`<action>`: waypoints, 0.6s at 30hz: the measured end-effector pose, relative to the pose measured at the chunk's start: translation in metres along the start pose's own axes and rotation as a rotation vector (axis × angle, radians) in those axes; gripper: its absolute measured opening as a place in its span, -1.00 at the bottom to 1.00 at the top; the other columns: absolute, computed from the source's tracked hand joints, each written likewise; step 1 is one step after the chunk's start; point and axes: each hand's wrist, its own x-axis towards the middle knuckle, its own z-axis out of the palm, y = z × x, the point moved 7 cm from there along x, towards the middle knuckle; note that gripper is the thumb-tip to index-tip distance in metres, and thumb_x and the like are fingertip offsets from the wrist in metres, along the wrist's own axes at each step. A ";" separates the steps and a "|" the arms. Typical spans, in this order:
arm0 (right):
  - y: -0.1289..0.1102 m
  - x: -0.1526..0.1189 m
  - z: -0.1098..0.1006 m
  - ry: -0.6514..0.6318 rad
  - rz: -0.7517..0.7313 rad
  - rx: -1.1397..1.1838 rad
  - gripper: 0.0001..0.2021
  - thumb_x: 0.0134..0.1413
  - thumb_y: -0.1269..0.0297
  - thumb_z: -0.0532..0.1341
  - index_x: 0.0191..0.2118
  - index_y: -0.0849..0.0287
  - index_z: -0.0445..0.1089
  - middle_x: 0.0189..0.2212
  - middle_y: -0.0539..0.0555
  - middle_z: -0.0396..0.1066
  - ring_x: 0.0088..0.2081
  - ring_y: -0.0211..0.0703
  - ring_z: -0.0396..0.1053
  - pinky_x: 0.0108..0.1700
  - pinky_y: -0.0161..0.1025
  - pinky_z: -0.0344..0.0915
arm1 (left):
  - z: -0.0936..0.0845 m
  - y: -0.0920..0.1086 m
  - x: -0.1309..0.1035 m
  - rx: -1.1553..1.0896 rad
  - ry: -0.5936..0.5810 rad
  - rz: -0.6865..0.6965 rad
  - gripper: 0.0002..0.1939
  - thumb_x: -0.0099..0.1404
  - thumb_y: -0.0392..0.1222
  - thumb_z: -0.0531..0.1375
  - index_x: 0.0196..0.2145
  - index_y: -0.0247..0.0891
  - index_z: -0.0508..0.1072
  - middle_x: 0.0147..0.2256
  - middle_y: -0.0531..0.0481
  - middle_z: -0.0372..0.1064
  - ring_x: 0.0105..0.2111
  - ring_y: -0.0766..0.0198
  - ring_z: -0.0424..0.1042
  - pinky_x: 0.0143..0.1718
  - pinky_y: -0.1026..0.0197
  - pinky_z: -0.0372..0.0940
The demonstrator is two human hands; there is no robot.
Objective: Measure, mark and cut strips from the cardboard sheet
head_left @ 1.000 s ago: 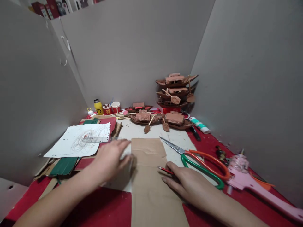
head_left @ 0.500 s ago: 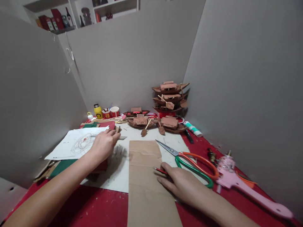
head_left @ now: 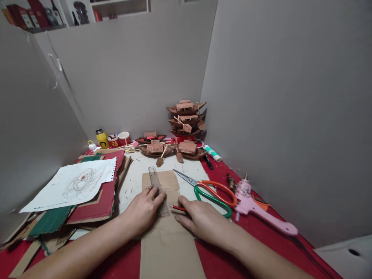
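If the left hand [head_left: 142,209], fingers loosely spread, presses unevenly, the ruler [head_left: 153,177] could skew; the right hand [head_left: 203,220] pinches a pencil [head_left: 178,208].

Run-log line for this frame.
left hand: on clear ruler | right hand: holding red pen | ruler: lying on cardboard strip

Orange and green are seen on the looped scissor handles [head_left: 203,185], at two o'clock from the plain tan cardboard strip [head_left: 171,248]; at ten, the white paper sheet [head_left: 52,190] is patterned with grey scribbles.
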 end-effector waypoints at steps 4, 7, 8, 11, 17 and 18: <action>-0.003 -0.001 -0.003 -0.020 0.015 -0.009 -0.78 0.21 0.14 0.13 -0.14 0.16 0.28 -0.29 0.20 0.54 -0.26 0.12 0.51 -0.42 -0.23 -0.03 | -0.007 0.012 -0.008 -0.024 -0.012 0.034 -0.49 0.24 -0.39 0.06 0.16 -0.37 0.28 0.10 -0.35 0.28 0.08 -0.09 0.28 0.09 -0.06 0.25; -0.004 -0.001 -0.005 -0.035 0.022 0.000 -0.78 0.21 0.14 0.12 -0.13 0.16 0.28 -0.30 0.20 0.55 -0.27 0.10 0.51 -0.42 -0.23 -0.04 | -0.012 0.019 -0.014 -0.070 -0.017 0.044 -0.53 0.25 -0.34 0.06 0.13 -0.32 0.31 0.09 -0.32 0.30 0.05 -0.10 0.30 0.07 -0.09 0.26; -0.004 -0.002 -0.005 -0.039 0.022 0.003 -0.78 0.21 0.14 0.12 -0.13 0.16 0.28 -0.29 0.20 0.55 -0.27 0.09 0.51 -0.42 -0.23 -0.04 | -0.013 0.019 -0.015 -0.087 -0.014 0.045 -0.54 0.26 -0.34 0.07 0.12 -0.31 0.32 0.09 -0.31 0.30 0.06 -0.10 0.29 0.08 -0.10 0.25; -0.004 -0.002 -0.005 -0.048 0.020 0.009 -0.79 0.21 0.14 0.13 -0.13 0.15 0.26 -0.29 0.19 0.54 -0.27 0.07 0.50 -0.43 -0.24 -0.05 | -0.011 0.014 -0.017 -0.157 0.005 0.007 -0.58 0.31 -0.27 0.07 0.12 -0.27 0.34 0.13 -0.30 0.27 0.11 -0.07 0.27 0.13 -0.08 0.21; -0.002 -0.003 -0.004 -0.037 0.004 0.027 -0.79 0.22 0.12 0.11 -0.15 0.14 0.26 -0.30 0.18 0.54 -0.29 0.04 0.49 -0.43 -0.25 -0.06 | 0.001 -0.013 -0.002 -0.203 -0.029 -0.233 -0.29 0.33 0.13 0.10 0.32 -0.25 0.08 0.35 -0.42 -0.21 0.29 -0.31 -0.06 0.19 -0.24 0.06; -0.002 -0.003 -0.004 -0.038 0.008 0.028 -0.79 0.21 0.12 0.12 -0.14 0.14 0.26 -0.30 0.17 0.53 -0.29 0.05 0.49 -0.43 -0.25 -0.06 | 0.003 -0.015 0.002 -0.201 -0.051 -0.253 -0.26 0.32 0.17 0.09 0.33 -0.26 0.07 0.35 -0.44 -0.22 0.30 -0.32 -0.10 0.20 -0.25 0.04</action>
